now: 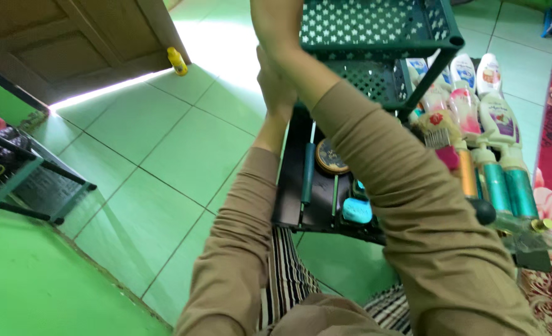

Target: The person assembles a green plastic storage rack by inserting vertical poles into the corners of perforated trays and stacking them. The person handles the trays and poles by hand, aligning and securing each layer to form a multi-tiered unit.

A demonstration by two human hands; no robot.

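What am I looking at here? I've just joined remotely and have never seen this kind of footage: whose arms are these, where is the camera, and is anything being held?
There is one picture, from a camera worn on a person's head, looking down. No machine is involved. The two arms in tan sleeves are that person's own. The left hand and right hand reach up together to the edge of a dark green perforated rack; whether they grip it or only touch it is hard to tell. Below it, a black shelf carries a round tin and a blue bar. To the right stand white and teal bottles. A yellow bottle sits by the door on the green tiled floor.
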